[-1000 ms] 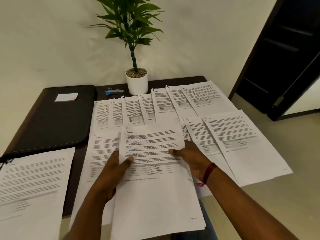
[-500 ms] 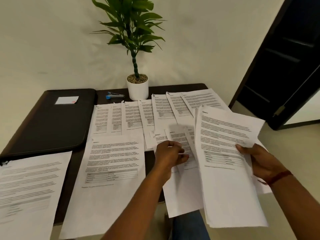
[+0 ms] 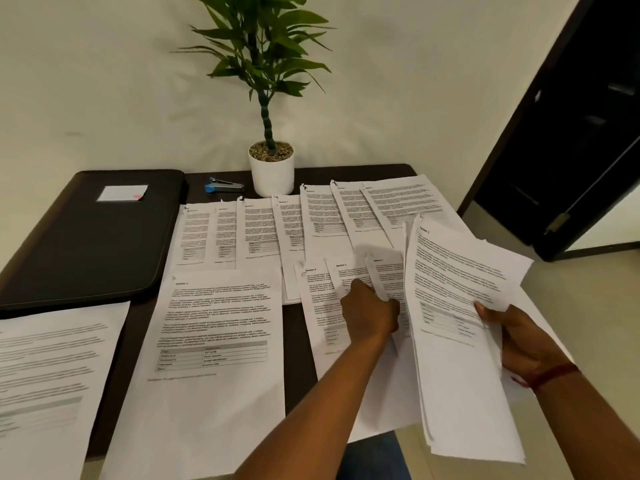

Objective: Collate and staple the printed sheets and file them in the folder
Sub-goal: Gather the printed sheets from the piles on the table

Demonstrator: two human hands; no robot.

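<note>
Right hand (image 3: 519,341) gripping a lifted stack of sheets (image 3: 460,323) at near right, fingers closed on its edge. Left hand (image 3: 369,311) pinching a curled sheet (image 3: 384,271) beside it. Black folder (image 3: 86,237) far left on bench (image 3: 298,341); stapler (image 3: 223,185) beyond.

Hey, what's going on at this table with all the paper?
A person is collating printed sheets. The right hand holds a stack of pages raised above the table, while the left hand pinches a sheet from the fanned pages. The blue stapler and black folder lie untouched farther back.
</note>
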